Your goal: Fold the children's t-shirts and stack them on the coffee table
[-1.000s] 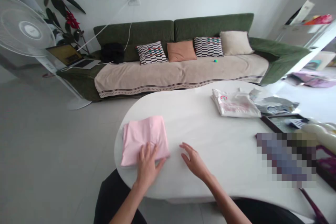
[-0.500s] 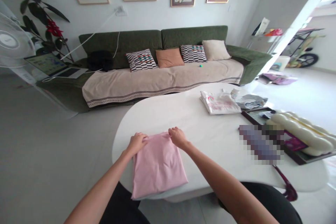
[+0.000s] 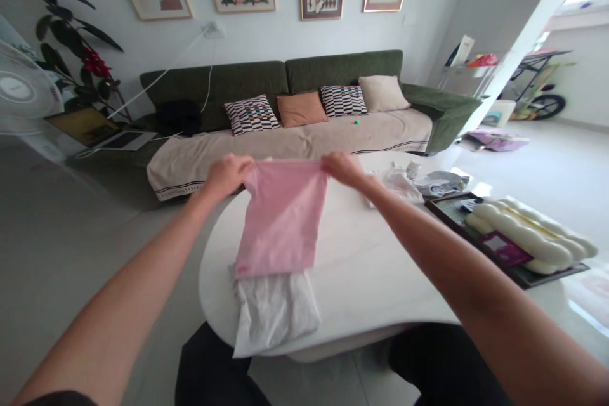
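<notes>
– Standing at far left is what?

– A white fan [image 3: 21,89], cut by the frame, with a leafy plant [image 3: 61,19] just behind it. To their right, an open laptop [image 3: 107,133] sits on the arm of a green sofa [image 3: 214,85].

– And the left hand [image 3: 231,171]?

– Raised, its fingers closed on the upper left corner of a pink cloth [image 3: 280,222]; finger detail is blurred.

– Where is the cloth?

– Stretched between both hands, above the left end of a white table [image 3: 371,266]. Its lower edge overlaps a pale, creased cloth [image 3: 276,311] at the table's near edge. Whether the two are one piece cannot be told.

– The right hand [image 3: 346,169]?

– Likewise gripping, at the upper right corner; the top edge runs taut and nearly level.

– Further right?

– A white bag [image 3: 399,185], partly behind the right forearm, then a silver bag [image 3: 442,183] beside it. Nearer, at the right end, a dark tray [image 3: 442,212] bears a puffy cream object [image 3: 533,235] and, against its front, a purple packet [image 3: 507,248].
</notes>
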The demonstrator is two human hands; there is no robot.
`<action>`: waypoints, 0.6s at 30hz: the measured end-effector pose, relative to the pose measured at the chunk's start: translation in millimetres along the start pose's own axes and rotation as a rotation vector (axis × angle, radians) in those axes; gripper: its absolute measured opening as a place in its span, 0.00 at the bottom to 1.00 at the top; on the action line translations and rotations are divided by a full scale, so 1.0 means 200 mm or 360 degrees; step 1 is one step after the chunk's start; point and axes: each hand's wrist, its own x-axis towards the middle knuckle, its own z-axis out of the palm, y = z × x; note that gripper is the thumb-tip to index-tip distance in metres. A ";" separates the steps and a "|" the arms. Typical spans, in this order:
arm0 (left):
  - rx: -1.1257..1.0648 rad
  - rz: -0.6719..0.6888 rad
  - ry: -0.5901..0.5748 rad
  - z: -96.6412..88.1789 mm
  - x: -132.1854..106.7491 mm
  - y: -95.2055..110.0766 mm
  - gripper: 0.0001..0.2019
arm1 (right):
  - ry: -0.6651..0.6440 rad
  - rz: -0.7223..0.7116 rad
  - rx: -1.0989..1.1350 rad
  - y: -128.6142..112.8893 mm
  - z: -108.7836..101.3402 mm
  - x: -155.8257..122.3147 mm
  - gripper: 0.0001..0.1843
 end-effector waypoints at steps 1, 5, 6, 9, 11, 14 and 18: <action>0.0160 0.0205 0.0190 -0.09 0.06 0.06 0.13 | 0.0064 0.0049 -0.0031 0.05 -0.13 0.08 0.13; 0.0421 0.0803 0.0715 -0.29 0.07 0.23 0.19 | 0.0433 0.0122 -0.0160 0.15 -0.52 0.08 0.11; 0.0444 0.0869 0.0726 -0.28 0.01 0.25 0.20 | 0.0465 0.0096 -0.0177 0.16 -0.56 0.01 0.11; 0.0466 0.0988 0.0524 -0.10 -0.21 0.25 0.19 | 0.0399 -0.0009 -0.0178 0.18 -0.53 -0.32 0.11; 0.0403 0.1024 0.0253 0.09 -0.40 0.22 0.17 | 0.0282 -0.0052 -0.0132 0.19 -0.43 -0.58 0.11; 0.0210 0.0961 -0.0264 0.42 -0.71 0.15 0.15 | 0.0017 0.0090 -0.0010 0.21 -0.24 -1.00 0.13; 0.0078 0.0522 -0.0655 0.80 -1.06 -0.07 0.21 | -0.0557 0.0410 0.0064 0.18 -0.02 -1.47 0.15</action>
